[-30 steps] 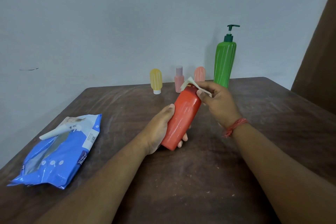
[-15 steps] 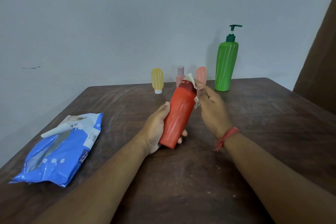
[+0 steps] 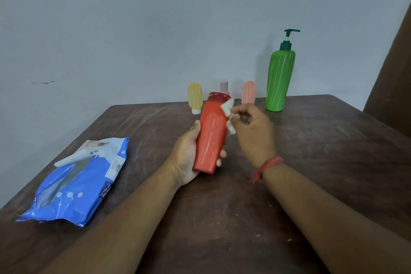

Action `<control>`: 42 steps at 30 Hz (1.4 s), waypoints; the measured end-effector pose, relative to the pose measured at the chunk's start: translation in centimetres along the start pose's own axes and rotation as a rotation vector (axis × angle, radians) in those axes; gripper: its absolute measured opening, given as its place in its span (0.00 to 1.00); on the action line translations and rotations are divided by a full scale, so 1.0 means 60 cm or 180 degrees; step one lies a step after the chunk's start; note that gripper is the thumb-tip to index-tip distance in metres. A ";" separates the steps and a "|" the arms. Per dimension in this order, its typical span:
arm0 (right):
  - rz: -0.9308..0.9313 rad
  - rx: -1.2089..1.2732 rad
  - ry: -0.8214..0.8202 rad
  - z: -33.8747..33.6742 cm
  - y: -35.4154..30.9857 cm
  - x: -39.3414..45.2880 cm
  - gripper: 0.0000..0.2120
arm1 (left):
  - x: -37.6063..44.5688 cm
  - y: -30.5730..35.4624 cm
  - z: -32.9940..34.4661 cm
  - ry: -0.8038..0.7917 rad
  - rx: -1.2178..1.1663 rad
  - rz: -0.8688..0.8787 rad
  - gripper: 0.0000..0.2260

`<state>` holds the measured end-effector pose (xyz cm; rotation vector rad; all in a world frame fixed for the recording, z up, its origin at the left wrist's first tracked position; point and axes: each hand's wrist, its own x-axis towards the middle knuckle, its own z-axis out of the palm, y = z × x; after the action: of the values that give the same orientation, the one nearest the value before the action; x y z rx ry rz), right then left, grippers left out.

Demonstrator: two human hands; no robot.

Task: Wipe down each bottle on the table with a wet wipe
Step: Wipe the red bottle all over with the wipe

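My left hand (image 3: 189, 155) grips a tall red bottle (image 3: 211, 133) by its lower part and holds it tilted above the brown table (image 3: 311, 162). My right hand (image 3: 253, 129) pinches a small white wet wipe (image 3: 229, 113) against the bottle's upper right side, just below the cap. Along the back edge by the wall stand a small yellow bottle (image 3: 195, 98), a pink bottle (image 3: 224, 87) half hidden behind the red one, a salmon bottle (image 3: 248, 92) and a tall green pump bottle (image 3: 280, 78).
A blue pack of wet wipes (image 3: 77, 182) lies at the table's left with its flap lifted. A grey wall (image 3: 155, 29) runs behind the table. A dark brown panel (image 3: 395, 87) stands at the far right.
The red bottle has been raised more upright. My right hand has slid the wipe from the cap down onto the bottle's upper right side.
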<state>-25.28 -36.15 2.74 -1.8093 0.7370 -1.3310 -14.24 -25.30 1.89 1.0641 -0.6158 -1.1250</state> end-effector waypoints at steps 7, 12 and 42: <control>0.0630 0.0923 -0.0722 -0.006 0.001 -0.024 0.07 | -0.004 0.005 -0.003 0.0006 -0.0079 -0.0063 0.27; 0.0750 0.1436 -0.0149 -0.007 -0.004 0.002 0.05 | -0.007 0.002 0.004 -0.0041 0.0041 -0.0118 0.27; 0.0686 0.1166 -0.1587 0.023 0.005 -0.050 0.04 | 0.017 0.011 -0.032 0.0634 -0.0883 0.0190 0.26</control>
<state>-24.86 -33.55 0.72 -1.6135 0.3727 -0.7650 -11.99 -25.50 1.58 0.8983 -0.3205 -1.0046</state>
